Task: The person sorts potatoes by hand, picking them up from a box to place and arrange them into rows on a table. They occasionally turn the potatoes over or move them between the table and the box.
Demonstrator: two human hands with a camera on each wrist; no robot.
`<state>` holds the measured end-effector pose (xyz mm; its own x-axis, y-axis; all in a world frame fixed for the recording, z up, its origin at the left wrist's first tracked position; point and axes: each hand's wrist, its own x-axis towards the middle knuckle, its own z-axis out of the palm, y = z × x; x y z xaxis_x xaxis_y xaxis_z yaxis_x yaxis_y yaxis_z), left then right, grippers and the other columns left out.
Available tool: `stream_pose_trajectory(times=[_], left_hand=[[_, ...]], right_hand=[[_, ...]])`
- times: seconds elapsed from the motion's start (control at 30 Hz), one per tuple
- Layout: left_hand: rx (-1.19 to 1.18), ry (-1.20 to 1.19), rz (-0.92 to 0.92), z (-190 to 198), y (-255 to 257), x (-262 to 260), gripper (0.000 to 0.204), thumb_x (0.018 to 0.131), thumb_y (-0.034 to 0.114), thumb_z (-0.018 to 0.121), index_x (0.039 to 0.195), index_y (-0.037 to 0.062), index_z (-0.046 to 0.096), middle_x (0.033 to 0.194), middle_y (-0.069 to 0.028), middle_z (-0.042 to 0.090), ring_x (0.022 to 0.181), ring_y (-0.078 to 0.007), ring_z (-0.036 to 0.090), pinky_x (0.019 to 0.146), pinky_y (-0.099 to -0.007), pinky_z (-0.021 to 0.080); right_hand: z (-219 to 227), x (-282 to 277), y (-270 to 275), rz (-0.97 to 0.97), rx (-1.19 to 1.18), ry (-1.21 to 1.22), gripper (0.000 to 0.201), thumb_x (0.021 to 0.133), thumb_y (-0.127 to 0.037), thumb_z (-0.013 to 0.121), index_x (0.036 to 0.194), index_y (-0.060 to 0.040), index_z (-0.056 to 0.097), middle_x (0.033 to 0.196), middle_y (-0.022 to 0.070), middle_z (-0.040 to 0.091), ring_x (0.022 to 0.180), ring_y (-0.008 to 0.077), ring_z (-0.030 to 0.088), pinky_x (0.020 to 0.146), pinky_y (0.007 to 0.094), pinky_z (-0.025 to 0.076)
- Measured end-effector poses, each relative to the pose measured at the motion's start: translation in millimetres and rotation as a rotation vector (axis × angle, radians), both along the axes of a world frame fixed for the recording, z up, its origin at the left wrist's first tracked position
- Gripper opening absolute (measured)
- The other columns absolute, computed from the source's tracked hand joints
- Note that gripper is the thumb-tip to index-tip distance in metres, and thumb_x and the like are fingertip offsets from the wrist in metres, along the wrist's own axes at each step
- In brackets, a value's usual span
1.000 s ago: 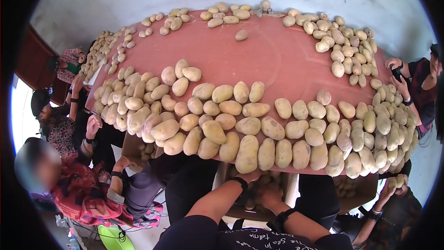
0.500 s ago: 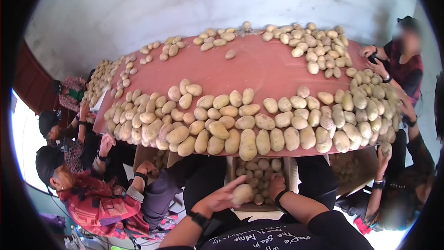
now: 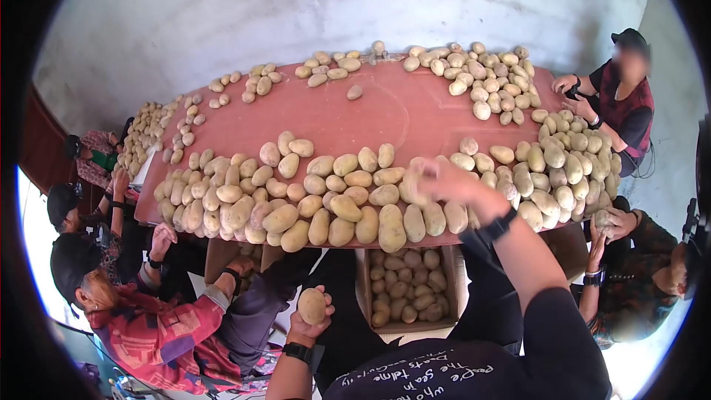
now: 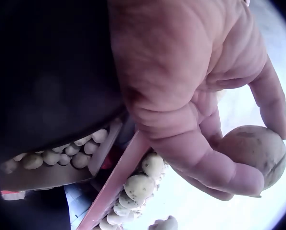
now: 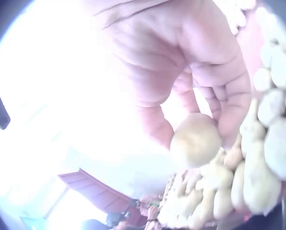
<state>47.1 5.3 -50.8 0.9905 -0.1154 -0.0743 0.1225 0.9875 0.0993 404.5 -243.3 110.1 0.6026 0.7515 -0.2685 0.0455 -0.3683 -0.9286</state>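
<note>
My left hand (image 3: 302, 330) holds a round, tan potato (image 3: 312, 306) low to the left of an open cardboard box (image 3: 459, 281). In the left wrist view, thumb and fingers curl round that potato (image 4: 253, 155), which has dark specks and a crease. Over the near rows on the red table (image 3: 333, 118) reaches my right hand (image 3: 461, 182), blurred in the head view. Its thumb and fingertips pinch a pale potato (image 5: 195, 140) in the right wrist view. Inside the box lie many potatoes (image 3: 404, 285).
Potato rows (image 3: 344, 207) line the table's near edge. Another pile (image 3: 489, 78) sits at the far right. People sit along both sides, one in a red patterned shirt (image 3: 159, 330) at left. Another box (image 3: 222, 255) stands beside that person.
My left hand has moved left, away from the box, carrying its potato. My right hand has left the box and gone up over the table rows. The head view has shifted.
</note>
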Motion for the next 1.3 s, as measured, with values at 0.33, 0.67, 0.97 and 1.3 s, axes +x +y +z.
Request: stream_pose_trajectory(times=[0.33,0.67,0.97,1.3], left_hand=[[0.045,0.031,-0.027,-2.1,4.4,0.6,0.061,0.074,0.021,0.068,0.130,0.0076,0.044,0.108,-0.0171,0.049,0.089,-0.0306,0.055,0.056,-0.0331,0.053],[0.393,0.031,-0.024,33.7,-32.2,42.8,0.066,0.078,0.034,0.072,0.129,0.0071,0.041,0.114,-0.0125,0.052,0.099,-0.0254,0.057,0.068,-0.0320,0.053],[0.768,0.187,-0.100,64.6,-118.2,99.6,0.032,0.093,0.017,0.053,0.120,0.0020,0.044,0.115,-0.0130,0.054,0.105,-0.0233,0.057,0.088,-0.0375,0.050],[0.232,0.003,-0.146,27.9,-15.1,16.0,0.046,0.092,0.026,0.053,0.129,0.0017,0.042,0.134,-0.0224,0.044,0.123,-0.0370,0.046,0.086,-0.0434,0.052]], right_hand=[[-95.4,109.6,97.6,-0.330,-0.733,-0.537,0.033,0.083,-0.031,0.055,0.103,-0.0068,0.066,0.107,0.0144,0.065,0.101,0.0304,0.060,0.081,0.0445,0.045],[-62.3,3.8,42.3,-0.032,-0.039,-0.675,0.037,0.088,-0.030,0.055,0.113,-0.0034,0.058,0.106,0.0157,0.062,0.102,0.0314,0.058,0.086,0.0394,0.044],[-31.9,-155.1,-29.4,0.262,0.138,-0.263,0.074,0.078,-0.024,0.069,0.137,-0.0031,0.030,0.129,0.0226,0.042,0.118,0.0331,0.044,0.101,0.0383,0.034],[-32.7,3.7,-32.0,-0.062,0.217,0.179,0.070,0.080,-0.019,0.060,0.142,-0.0092,0.030,0.114,0.0071,0.051,0.098,0.0202,0.052,0.091,0.0322,0.042]])
